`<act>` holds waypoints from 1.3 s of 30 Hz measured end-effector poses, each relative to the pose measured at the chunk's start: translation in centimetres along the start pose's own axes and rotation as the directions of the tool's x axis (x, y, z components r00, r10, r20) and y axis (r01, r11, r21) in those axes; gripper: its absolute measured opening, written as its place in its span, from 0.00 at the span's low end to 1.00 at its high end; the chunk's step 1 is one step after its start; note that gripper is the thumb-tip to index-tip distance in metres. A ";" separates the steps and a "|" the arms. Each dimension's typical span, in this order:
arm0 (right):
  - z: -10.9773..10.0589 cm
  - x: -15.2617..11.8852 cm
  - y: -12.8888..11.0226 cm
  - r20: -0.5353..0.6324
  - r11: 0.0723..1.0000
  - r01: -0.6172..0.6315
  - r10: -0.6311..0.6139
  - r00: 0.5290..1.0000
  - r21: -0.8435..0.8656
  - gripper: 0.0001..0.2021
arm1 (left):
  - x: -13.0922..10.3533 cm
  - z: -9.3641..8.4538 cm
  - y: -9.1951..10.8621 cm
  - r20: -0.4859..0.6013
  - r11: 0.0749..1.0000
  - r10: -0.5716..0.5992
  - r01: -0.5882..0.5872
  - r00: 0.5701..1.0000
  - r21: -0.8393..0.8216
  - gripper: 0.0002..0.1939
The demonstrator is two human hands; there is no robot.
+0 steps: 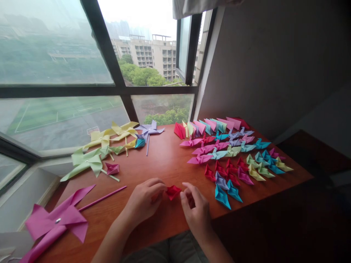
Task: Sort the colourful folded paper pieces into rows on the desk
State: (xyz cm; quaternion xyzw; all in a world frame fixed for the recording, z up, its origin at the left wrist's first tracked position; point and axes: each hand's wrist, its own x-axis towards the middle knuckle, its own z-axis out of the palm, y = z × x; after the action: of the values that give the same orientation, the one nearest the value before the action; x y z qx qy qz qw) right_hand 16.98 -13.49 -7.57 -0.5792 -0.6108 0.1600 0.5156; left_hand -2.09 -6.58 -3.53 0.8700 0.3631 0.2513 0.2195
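A small red folded paper boat (173, 192) sits low over the wooden table (161, 164), between my two hands. My left hand (146, 201) has its fingertips closed on the boat's left point; the thumb is partly hidden behind the fingers. At the opposite point is my right hand (196, 210), its thumb and forefinger curved and a little apart. Whether those fingertips touch the paper is hard to make out. To the right lie several finished paper boats, among them a blue boat (222, 196) and a lavender boat (221, 180).
Rows of paper cranes (201, 149) and folded paper pieces (201, 127) occupy the back right. A magenta pinwheel (59, 221) lies front left, with a green pinwheel (87, 160), a yellow pinwheel (124, 130) and a dark pink boat (112, 168) beyond. Windows (117, 91) border the far side.
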 end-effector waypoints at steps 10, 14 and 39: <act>0.2 -0.3 -0.3 -0.001 0.959 0.202 -0.207 0.978 -0.196 0.07 | -0.2 0.7 -0.5 -0.024 1.000 -0.022 0.022 0.999 0.018 0.14; 0.3 -0.4 -0.3 0.055 0.951 0.211 -0.204 0.978 -0.227 0.07 | 0.0 0.5 -0.3 -0.058 0.999 -0.026 0.028 0.998 0.031 0.14; -21.1 -2.4 9.0 -0.167 0.680 0.061 -0.264 0.950 -0.730 0.12 | -0.1 0.7 -1.3 -0.054 0.983 -0.183 0.183 0.982 0.002 0.10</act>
State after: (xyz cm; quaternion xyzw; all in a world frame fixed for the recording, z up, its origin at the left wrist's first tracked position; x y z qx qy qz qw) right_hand 38.59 -21.58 -7.00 -0.6927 -0.6011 -0.2144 0.3359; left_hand -2.38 -5.95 -4.78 0.8266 0.4483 0.2518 0.2288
